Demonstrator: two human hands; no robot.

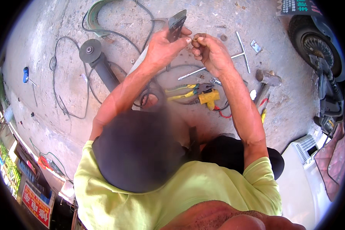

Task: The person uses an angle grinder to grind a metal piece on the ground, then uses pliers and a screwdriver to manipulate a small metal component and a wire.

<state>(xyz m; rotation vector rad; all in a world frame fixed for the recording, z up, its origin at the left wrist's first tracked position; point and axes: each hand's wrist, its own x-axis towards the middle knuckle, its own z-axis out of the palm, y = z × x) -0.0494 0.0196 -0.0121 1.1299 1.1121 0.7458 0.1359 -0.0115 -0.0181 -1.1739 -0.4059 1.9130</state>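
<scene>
My left hand (163, 50) is closed around a dark, flat metal piece (177, 23) that sticks up past the fingers. Close beside it, my right hand (214, 53) has its thumb and fingers pinched together; what sits between them is too small to make out. The two hands nearly meet at the fingertips, above the concrete floor. Below them lie pliers (182, 95) with yellow handles and a yellow tool-like object (209, 97). A T-handle wrench (243, 50) rests just right of my right hand.
An angle grinder (103, 71) and looping black cable (54, 73) lie left. A hammer (268, 79) and yellow screwdriver (263, 115) lie right. A vehicle wheel (314, 44) stands at the far right, above a white casing (299, 180). A curved green metal part (92, 19) is far left.
</scene>
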